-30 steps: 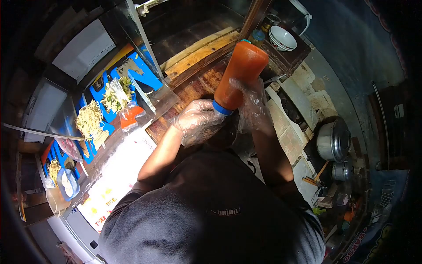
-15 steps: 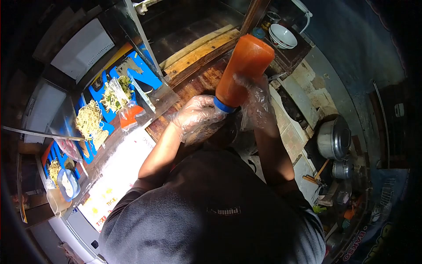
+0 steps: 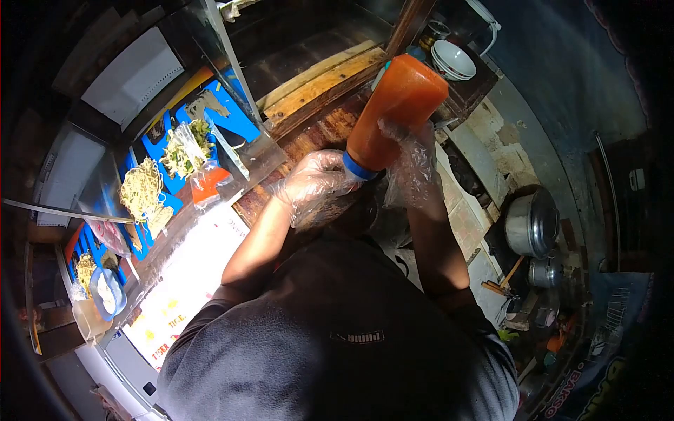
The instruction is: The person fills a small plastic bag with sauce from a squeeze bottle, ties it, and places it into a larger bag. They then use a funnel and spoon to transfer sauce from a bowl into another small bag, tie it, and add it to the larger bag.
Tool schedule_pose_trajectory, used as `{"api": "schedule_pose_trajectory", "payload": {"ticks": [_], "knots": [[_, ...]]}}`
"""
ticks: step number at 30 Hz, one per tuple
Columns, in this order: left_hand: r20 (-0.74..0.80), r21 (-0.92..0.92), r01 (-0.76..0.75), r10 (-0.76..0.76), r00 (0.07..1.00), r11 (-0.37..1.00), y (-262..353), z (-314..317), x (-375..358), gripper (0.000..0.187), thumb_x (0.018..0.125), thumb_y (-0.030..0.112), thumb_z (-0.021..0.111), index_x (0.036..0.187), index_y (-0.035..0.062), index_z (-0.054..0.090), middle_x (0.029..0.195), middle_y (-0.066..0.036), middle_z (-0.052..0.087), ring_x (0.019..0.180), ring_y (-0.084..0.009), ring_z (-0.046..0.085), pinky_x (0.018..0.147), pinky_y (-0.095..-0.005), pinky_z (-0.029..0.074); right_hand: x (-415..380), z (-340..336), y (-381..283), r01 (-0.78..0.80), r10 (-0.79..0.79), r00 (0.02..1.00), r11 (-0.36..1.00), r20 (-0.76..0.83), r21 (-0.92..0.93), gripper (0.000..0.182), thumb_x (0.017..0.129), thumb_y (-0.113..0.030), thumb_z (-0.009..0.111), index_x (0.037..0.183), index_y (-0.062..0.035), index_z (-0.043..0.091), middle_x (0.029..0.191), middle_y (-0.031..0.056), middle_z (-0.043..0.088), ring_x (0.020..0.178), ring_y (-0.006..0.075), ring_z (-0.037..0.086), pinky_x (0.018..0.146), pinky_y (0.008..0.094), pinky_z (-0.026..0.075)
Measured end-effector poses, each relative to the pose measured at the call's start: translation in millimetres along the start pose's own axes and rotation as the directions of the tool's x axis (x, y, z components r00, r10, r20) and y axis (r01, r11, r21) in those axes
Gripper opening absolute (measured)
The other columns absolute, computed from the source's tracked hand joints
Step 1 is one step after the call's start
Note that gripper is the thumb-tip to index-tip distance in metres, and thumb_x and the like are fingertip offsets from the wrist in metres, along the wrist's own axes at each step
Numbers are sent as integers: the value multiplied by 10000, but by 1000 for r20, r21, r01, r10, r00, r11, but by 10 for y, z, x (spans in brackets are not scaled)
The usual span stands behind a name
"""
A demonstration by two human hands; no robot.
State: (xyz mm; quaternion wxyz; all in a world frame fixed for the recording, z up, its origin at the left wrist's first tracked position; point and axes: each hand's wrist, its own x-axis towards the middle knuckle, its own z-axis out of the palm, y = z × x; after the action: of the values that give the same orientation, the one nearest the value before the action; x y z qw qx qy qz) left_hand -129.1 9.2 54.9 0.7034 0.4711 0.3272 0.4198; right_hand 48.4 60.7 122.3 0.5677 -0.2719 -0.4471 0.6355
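A large bottle of orange-red sauce (image 3: 401, 105) is tilted, its blue cap (image 3: 358, 168) pointing down and to the left. My left hand (image 3: 316, 184), in a clear plastic glove, has its fingers closed around the blue cap. Gloved in the same clear plastic, my right hand (image 3: 411, 158) grips the lower right side of the bottle. Beneath both hands lies a worn brown wooden surface (image 3: 312, 135).
On the left are noodles (image 3: 144, 193), chopped greens (image 3: 184, 151) and a bag of red sauce (image 3: 210, 184) on blue surfaces. White bowls (image 3: 455, 59) stand at upper right. A lidded metal pot (image 3: 530, 224) and a smaller pot (image 3: 544, 272) stand at right.
The bottle's upper end has shifted slightly to the right, and my right hand has moved a little with it. My left hand stays at the cap.
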Motion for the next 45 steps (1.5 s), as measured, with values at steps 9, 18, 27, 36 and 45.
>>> {"api": "schedule_pose_trajectory", "payload": {"ticks": [9, 18, 27, 36, 45], "knots": [[-49, -16, -10, 9, 999, 1000, 5, 1, 4, 222, 813, 15, 706, 1031, -10, 671, 969, -36, 687, 884, -112, 623, 813, -271, 516, -29, 28, -12, 18, -17, 999, 999, -46, 34, 576, 740, 12, 767, 1251, -18, 502, 1108, 78, 601, 1012, 189, 597, 915, 328, 492], [-186, 541, -209, 358, 915, 815, 23, 94, 14, 250, 728, -2, 703, 976, 20, 685, 922, -84, 692, 877, -219, 655, 804, -329, 509, -1, -78, 99, 105, -100, 994, 982, -40, 159, 583, 732, -12, 742, 1257, -14, 486, 1073, 90, 585, 1016, 214, 601, 893, 348, 509], [-100, 929, -243, 822, 560, 279, 97, 250, 16, 314, 622, 10, 776, 920, 27, 677, 920, -116, 680, 857, -310, 634, 773, -388, 503, -81, -151, 211, 221, -204, 973, 958, -105, 180, 554, 852, -123, 655, 1331, -24, 396, 1208, 157, 550, 1133, 302, 570, 1011, 468, 472], [-148, 940, -176, 813, 564, 293, 51, 267, 49, 354, 602, 39, 785, 932, 32, 658, 922, -125, 663, 908, -332, 616, 813, -403, 489, -129, -168, 279, 204, -175, 973, 956, -151, 209, 596, 840, -149, 666, 1346, -12, 383, 1220, 156, 542, 1150, 309, 560, 1005, 475, 474], [-160, 933, -123, 695, 701, 338, 74, 255, 30, 231, 662, 83, 724, 875, 34, 647, 874, -140, 652, 884, -352, 604, 796, -432, 479, -114, -97, 262, 259, -242, 962, 956, -128, 136, 694, 739, -85, 725, 1344, -20, 393, 1207, 150, 550, 1130, 306, 566, 976, 448, 493]]}}
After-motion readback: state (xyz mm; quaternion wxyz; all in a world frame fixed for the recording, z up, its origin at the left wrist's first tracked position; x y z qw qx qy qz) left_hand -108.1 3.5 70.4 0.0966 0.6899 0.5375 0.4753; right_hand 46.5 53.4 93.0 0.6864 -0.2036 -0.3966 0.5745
